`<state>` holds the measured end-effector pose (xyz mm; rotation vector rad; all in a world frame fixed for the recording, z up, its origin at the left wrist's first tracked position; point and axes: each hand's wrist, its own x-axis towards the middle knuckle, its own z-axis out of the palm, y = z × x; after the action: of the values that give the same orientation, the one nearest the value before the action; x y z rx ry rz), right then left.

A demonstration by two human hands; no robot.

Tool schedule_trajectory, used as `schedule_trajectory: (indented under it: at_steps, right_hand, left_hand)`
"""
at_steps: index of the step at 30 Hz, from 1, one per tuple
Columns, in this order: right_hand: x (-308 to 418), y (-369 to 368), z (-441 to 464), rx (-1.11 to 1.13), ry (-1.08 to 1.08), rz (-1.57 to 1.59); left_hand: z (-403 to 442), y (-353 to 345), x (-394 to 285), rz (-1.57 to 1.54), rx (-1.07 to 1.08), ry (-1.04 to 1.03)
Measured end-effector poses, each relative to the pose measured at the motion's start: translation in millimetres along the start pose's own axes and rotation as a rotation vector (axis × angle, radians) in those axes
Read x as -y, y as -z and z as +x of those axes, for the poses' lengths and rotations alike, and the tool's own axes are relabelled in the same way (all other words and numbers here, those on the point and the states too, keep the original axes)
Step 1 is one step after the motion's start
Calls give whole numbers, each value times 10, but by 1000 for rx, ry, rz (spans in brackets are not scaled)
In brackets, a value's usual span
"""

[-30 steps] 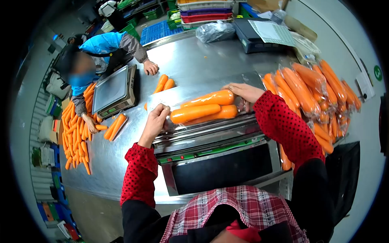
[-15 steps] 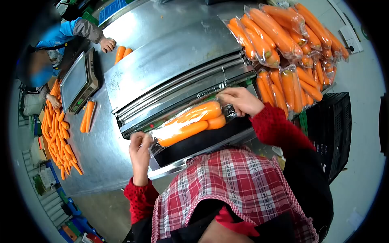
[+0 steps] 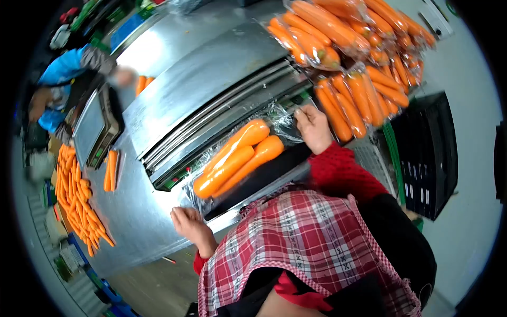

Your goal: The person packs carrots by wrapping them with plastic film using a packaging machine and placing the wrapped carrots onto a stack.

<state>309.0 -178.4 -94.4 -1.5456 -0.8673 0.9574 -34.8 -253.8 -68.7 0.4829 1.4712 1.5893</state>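
Three large carrots [image 3: 240, 158] lie side by side in clear plastic film [image 3: 280, 120] on the black surface [image 3: 285, 165] of the wrapping machine [image 3: 232, 113]. My right hand [image 3: 315, 129] is at the film's right end, thumb and fingers pinching its edge. Just below and left of the film's left end is my left hand [image 3: 193, 228], its fingers curled together. Whether any film is between those fingers is too small to tell.
Bagged carrots [image 3: 343, 47] are piled at the right, beyond a black crate [image 3: 428, 156]. Loose carrots [image 3: 76, 198] lie at the left, near a scale [image 3: 97, 124] and two carrots [image 3: 111, 170]. Across the table, a co-worker's blurred hand [image 3: 124, 76] is near more carrots.
My left hand has moved down, away from the film's left end. My right hand stays at the right end. The wrapped carrots have shifted and now lie flatter; the view has turned slightly.
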Motion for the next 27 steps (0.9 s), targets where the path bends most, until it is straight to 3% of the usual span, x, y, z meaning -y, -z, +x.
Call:
schedule_trajectory:
  at_steps: [3,4,5,7,9,10,11,16,18,20,22,24,27]
  right_hand:
    - [-70,541,-520,78,-315,-123]
    - [-394,706,-713,147,-181,-200]
    - [-412,753,-901,177,-486,-99]
    - [-734,644,-978,347,-672,-161]
    - [-1243,387,-947,692,-694,-19]
    - [-1167,241,-996,794,-563,400]
    - [-1085,158,-979,893,-481,603]
    - [-381,148,-856,1159,-360,685]
    - [-189,175,-803,1178,-325,657]
    - [-58,252,-779,1149,-327,664]
    - [38,411,-791,1053,-342,748]
    - [139,533,-819,888,-345,810]
    - [418,638,-766,481,-81,346]
  left_hand:
    - [-344,269,-55,328,-122,207]
    - [-399,392,21,453,-69,266]
    - [-449,489,138,569,-4,317]
    - [-527,550,363,762,165,391]
    - [-502,398,539,832,360,377]
    - [-507,302,588,809,443,346]
    - [-494,183,614,733,511,302]
    - [-449,-673,232,86,967,82]
    - [-421,-963,31,-45,1257,-11]
    - [-380,-1114,25,25,1500,-102]
    - [-372,-1060,300,169,1373,-178]
    - [-382,-1152,345,232,1213,-27]
    - [-332,-1294,169,260,1004,161]
